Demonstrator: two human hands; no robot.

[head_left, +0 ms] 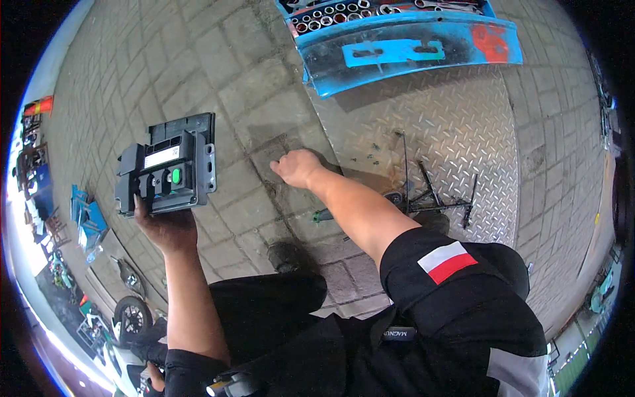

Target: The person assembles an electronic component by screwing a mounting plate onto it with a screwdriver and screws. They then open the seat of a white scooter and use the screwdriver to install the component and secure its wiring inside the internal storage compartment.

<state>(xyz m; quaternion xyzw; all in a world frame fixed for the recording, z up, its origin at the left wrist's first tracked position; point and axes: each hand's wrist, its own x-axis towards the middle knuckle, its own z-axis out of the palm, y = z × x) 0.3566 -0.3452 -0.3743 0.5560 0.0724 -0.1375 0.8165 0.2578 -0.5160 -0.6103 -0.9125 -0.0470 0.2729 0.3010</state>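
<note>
At the left, my left hand (167, 229) grips a black box-shaped electronic module (173, 171) from its near edge. The module has a white label, a green round part and a flange with holes along its right side. Most of my left fingers are hidden beneath it. My right hand (296, 167) hovers over the paving to the right of the module, apart from it. Its fingers are curled, and its palm is out of sight, so whatever it may hold is hidden. Near my right forearm lies a tool with a green end (322, 216).
A blue metal toolbox (403, 49) with several sockets and wrenches stands at the far right. Before it, a tread-plate metal sheet (493, 126) carries small screws (374, 155) and a black rod frame (436, 198). A motorcycle wheel (133, 316) shows at the lower left.
</note>
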